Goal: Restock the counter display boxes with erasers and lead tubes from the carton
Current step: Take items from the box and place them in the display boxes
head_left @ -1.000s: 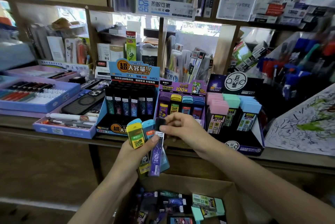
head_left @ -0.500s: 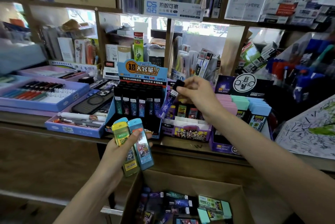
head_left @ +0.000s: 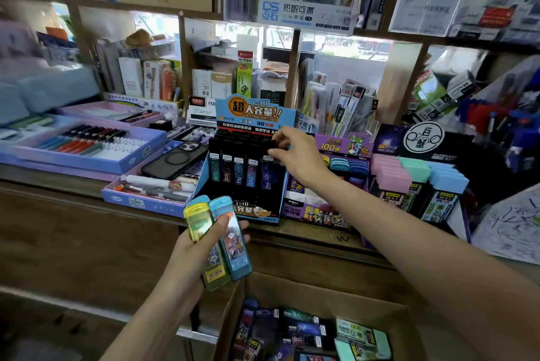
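Note:
My left hand (head_left: 204,243) grips two flat lead tubes above the carton (head_left: 362,299), a yellow one (head_left: 200,221) and a blue one (head_left: 233,246). My right hand (head_left: 301,156) reaches over the black display box (head_left: 251,208) with the blue header. Its fingertips pinch the black cap of a purple lead tube (head_left: 267,175). That tube stands upright at the right end of the box's front row, beside several dark tubes. To the right are a purple display box (head_left: 315,213) and an eraser box (head_left: 418,173) with pink, green and blue erasers.
The carton below holds several packs of lead tubes and a green eraser (head_left: 365,337). On the wooden counter (head_left: 321,233) to the left lie lilac pen trays (head_left: 87,156) and a phone (head_left: 175,162). Shelves crowded with stationery rise behind the boxes.
My right hand drew the purple tube out of the bundle in my left hand and carried it up to the black display box, where it now stands. My left hand dropped slightly.

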### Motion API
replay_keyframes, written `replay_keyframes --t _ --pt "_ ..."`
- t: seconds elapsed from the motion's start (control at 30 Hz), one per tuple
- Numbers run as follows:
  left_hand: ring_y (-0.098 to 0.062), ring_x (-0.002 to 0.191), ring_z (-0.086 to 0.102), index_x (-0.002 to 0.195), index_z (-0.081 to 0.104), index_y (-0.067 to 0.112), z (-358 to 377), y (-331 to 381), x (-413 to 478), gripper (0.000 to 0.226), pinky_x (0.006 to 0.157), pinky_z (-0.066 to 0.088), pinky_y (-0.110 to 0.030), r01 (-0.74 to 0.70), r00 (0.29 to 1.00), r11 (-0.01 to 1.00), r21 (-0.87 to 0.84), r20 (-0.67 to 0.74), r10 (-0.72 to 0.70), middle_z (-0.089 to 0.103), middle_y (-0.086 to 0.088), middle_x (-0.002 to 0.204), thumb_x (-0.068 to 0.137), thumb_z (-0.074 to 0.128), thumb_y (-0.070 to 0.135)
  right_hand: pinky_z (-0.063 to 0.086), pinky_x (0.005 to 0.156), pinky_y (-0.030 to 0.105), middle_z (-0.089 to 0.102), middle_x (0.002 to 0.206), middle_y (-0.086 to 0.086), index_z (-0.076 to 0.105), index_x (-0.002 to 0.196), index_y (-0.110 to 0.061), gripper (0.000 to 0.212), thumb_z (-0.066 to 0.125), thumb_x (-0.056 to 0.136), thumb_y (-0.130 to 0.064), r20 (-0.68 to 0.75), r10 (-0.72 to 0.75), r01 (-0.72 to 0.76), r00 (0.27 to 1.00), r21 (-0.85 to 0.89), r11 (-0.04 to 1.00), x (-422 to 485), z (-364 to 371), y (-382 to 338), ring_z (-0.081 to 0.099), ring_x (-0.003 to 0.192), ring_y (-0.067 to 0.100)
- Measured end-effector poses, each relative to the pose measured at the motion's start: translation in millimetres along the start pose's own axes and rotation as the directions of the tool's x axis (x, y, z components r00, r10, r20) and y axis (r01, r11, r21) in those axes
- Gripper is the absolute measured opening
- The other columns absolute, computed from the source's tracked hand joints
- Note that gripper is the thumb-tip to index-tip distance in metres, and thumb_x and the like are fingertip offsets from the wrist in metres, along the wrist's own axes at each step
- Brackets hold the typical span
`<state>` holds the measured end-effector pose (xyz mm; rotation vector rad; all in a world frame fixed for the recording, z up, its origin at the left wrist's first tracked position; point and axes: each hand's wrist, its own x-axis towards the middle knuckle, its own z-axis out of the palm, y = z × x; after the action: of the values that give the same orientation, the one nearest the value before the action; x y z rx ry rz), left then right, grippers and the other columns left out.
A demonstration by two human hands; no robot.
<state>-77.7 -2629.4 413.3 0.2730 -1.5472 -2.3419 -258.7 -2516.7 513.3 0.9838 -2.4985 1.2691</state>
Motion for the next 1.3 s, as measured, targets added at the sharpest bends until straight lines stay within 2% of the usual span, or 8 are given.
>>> replay_keyframes --t 0.37,0.5,0.6,0.8,0.93,1.1,1.2,1.3 --pt "-0.026 0.094 0.070 0.118 0.060 0.014 -0.2 -0.8 -3.0 0.042 0.066 0.058 -0.032 0.014 0.999 1.000 -0.004 0.049 -0.014 0.072 -0.011 0.104 0.079 0.062 0.031 0.053 0.083 0.045 0.065 0.087 0.017 0.065 0.088 0.004 0.014 0.069 0.084 -0.008 -0.056 0.188 -0.189 0.981 -0.014 0.982 7.9 20.3 5.3 0.065 0.087 0.032" --pt "-0.027 0.096 0.069 0.119 0.059 0.015 3.7 0.1 -5.1 0.043 0.069 0.058 -0.033 0.015 0.997 1.000 0.010 0.072 -0.016 0.072 -0.011 0.105 0.080 0.061 0.031 0.057 0.076 0.042 0.069 0.080 0.024 0.067 0.084 0.012 0.027 0.065 0.088 -0.015 0.022 0.265 -0.263 0.964 -0.062 0.963 5.8 14.8 1.1 0.065 0.066 0.026" --pt "-0.027 0.097 0.069 0.119 0.059 0.016 7.3 1.2 -5.9 0.043 0.071 0.059 -0.033 0.019 0.995 0.999 0.027 0.099 -0.022 0.072 -0.010 0.106 0.079 0.061 0.033 0.059 0.065 0.033 0.069 0.076 0.024 0.065 0.089 0.011 0.038 0.056 0.094 -0.025 0.019 0.334 -0.335 0.942 0.054 0.941 -10.3 7.5 -6.1 0.066 0.057 0.023" --pt "-0.027 0.090 0.071 0.110 0.065 0.017 27.7 -0.4 -3.6 0.034 0.063 0.058 -0.030 0.028 0.992 0.999 0.031 0.124 -0.032 0.073 -0.012 0.099 0.078 0.062 0.028 0.050 0.063 0.024 0.065 0.080 0.000 0.068 0.094 -0.006 0.037 0.054 0.092 -0.040 0.368 0.189 -0.269 0.910 0.180 0.946 -75.3 3.8 -15.8 0.061 0.073 0.009" --pt "-0.028 0.083 0.072 0.104 0.066 0.016 47.8 -8.1 -2.2 0.024 0.058 0.057 -0.030 0.036 0.990 0.998 0.056 0.136 -0.044 0.074 -0.013 0.094 0.082 0.061 0.023 0.041 0.058 0.009 0.064 0.080 -0.009 0.071 0.094 -0.010 0.027 0.058 0.091 -0.034 0.273 0.144 -0.232 0.951 0.323 0.918 -93.4 -12.3 -10.3 0.057 0.068 -0.007" --pt "-0.029 0.083 0.072 0.102 0.068 0.018 68.9 -17.4 0.7 0.025 0.062 0.057 -0.029 0.015 0.980 0.995 0.099 0.194 -0.034 0.074 -0.012 0.095 0.079 0.063 0.026 0.048 0.062 0.021 0.063 0.077 -0.005 0.069 0.087 -0.015 0.003 0.066 0.086 -0.016 0.348 0.117 -0.222 0.930 0.279 0.934 -104.2 -39.3 0.3 0.057 0.061 -0.001" --pt "-0.024 0.090 0.071 0.110 0.064 0.019 80.4 -20.9 1.7 0.040 0.072 0.057 -0.032 -0.016 0.976 0.983 0.181 0.214 -0.023 0.074 -0.007 0.100 0.074 0.066 0.036 0.048 0.063 0.016 0.062 0.075 -0.010 0.069 0.084 -0.017 0.004 0.070 0.083 -0.014 0.315 0.090 -0.150 0.945 0.172 0.974 -104.8 -61.5 8.9 0.056 0.064 -0.004" --pt "-0.019 0.097 0.069 0.111 0.062 0.021 88.4 -22.8 6.1 0.048 0.084 0.053 -0.040 -0.025 0.985 0.973 0.230 0.174 -0.016 0.073 -0.001 0.102 0.069 0.066 0.045 0.051 0.062 0.023 0.066 0.076 -0.004 0.067 0.078 -0.020 0.010 0.070 0.082 -0.011 0.242 0.144 -0.203 0.959 0.239 0.949 -101.0 -89.9 16.4 0.060 0.065 0.000"
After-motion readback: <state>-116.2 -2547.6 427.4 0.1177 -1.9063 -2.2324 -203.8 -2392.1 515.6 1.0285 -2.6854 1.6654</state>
